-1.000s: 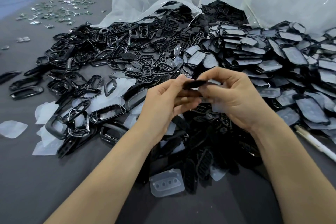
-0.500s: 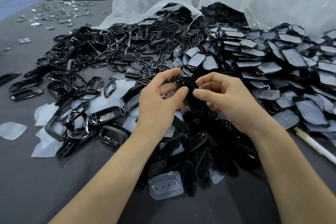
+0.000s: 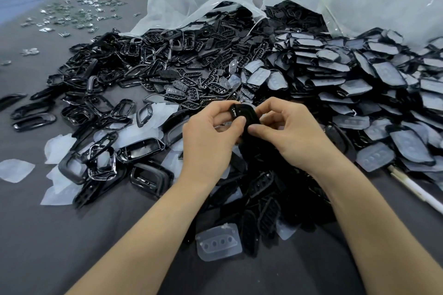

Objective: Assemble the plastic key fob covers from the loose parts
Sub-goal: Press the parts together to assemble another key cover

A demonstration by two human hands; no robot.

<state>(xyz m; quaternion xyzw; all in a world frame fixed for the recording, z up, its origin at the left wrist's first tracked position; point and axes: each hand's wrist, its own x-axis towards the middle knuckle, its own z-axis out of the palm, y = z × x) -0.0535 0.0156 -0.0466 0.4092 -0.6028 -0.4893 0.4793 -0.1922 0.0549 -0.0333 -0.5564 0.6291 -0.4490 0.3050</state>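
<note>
- The black key fob cover (image 3: 245,114) is held in the air between both hands. It sits just above the near heap of dark parts and in front of the big piles, with its rounded end pointing up and away.
- The left grip (image 3: 211,141) is clenched on the cover, thumb pressing its near face and forefinger curled over the top edge.
- The right grip (image 3: 296,136) grasps the same piece from the other side. Its thumb tip is on the lower face and the other fingers are curled close by the far side.
- By its look, the cover is a thin moulded shell: very light, stiff with a little flex, and glossy, so somewhat slippery. Any small clips along the rim are probably the fragile part.
- The best hold is likely on the long edges with thumbs on the flat face, so pressure spreads evenly and not onto one corner. I cannot tell whether the pieces are fully seated.
- A clear button pad (image 3: 219,243) lies near on the worktop (image 3: 48,235). It looks soft and floppy and is best pinched by an edge.
- Open black frames (image 3: 141,148) lie to the left and stacked pale-faced parts (image 3: 395,79) to the right. Both spill from plastic bags (image 3: 199,0) at the back.
</note>
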